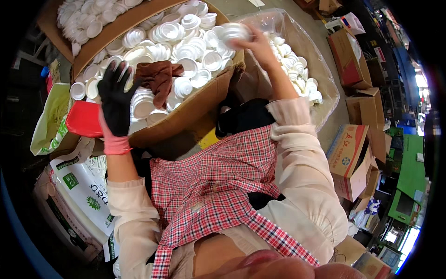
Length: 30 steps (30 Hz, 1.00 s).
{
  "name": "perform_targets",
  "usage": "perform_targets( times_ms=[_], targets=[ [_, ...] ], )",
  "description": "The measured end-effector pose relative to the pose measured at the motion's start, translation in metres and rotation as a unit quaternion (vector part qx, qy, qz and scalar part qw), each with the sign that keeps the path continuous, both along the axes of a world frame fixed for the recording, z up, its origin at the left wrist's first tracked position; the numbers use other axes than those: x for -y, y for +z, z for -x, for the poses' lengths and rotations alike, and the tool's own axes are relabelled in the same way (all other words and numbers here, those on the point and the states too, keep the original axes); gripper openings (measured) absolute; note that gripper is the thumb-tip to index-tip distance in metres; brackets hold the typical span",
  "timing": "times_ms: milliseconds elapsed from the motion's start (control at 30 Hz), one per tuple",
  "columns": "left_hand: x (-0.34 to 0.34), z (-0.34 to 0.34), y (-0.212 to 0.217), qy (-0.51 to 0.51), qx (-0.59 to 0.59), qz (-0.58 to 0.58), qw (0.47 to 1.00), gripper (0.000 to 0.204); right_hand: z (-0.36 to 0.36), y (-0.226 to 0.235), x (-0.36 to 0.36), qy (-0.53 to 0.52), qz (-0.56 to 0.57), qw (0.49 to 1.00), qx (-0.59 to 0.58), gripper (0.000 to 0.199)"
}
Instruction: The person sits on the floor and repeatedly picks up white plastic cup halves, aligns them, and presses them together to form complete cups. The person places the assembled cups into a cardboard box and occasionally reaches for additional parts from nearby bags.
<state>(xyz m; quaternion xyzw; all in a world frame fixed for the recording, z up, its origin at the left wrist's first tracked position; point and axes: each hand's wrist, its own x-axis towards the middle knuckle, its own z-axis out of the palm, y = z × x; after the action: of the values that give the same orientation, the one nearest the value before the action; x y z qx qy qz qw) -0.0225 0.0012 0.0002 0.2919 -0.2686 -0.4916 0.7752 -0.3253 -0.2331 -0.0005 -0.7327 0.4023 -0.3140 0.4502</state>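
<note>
A large cardboard box (186, 108) in front of me holds a heap of round white plastic lids (187, 67), some nested in short stacks. My right hand (258, 46), bare, grips several white lids (233, 32) above the box's right corner; motion blurs them. On the left, my left hand (117, 90) wears a black glove with a pink cuff. Its fingers are spread over the lids near the box's left side, and no object shows in them. Between the hands, a crumpled brown cloth (159, 79) lies on the heap.
To the right of the box stands a clear plastic bag (320, 60) with more white lids (290, 63). A red plastic container (84, 119) sits beside my left wrist, near a white printed sack (86, 186). Several cardboard cartons (347, 158) line the right side.
</note>
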Motion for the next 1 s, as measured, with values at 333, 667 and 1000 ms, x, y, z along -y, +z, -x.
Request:
perform_targets(
  times_ms=[333,667,1000],
  targets=[
    [-0.020,-0.058,-0.026,0.097,0.045,-0.038,0.993,0.043,0.190,-0.186,0.083,-0.254,0.076,0.834,-0.483,0.078],
    [-0.025,-0.077,-0.015,0.301,-0.037,-0.110,0.946,0.038,-0.204,-0.026,-0.049,0.246,0.323,0.911,-0.068,0.020],
    [-0.032,-0.065,-0.022,0.151,-0.215,-0.096,0.960,0.062,-0.286,-0.026,-0.053,0.256,0.310,0.908,-0.119,0.018]
  ],
)
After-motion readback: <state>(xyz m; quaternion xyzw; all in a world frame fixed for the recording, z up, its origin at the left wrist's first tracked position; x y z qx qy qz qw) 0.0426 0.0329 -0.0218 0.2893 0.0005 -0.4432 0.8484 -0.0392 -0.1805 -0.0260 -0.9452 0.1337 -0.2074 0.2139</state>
